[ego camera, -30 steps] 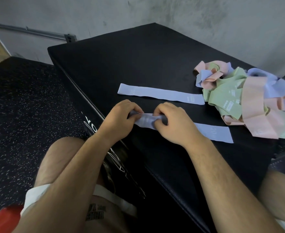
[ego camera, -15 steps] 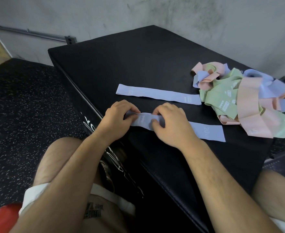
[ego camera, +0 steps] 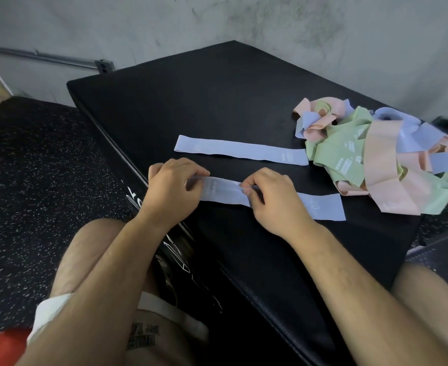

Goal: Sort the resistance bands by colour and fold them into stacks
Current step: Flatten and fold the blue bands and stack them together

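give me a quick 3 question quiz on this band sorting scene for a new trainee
1. True or false: the left hand and the right hand both pinch the near blue band.
2. Where is the far blue band?
A) lying flat on the black mat, with neither hand on it
B) draped over the person's knee
C) on the speckled floor
3. Fill in: the unsorted pile holds pink, blue and ____ bands.

Key: 1 true; 2 A; 3 green
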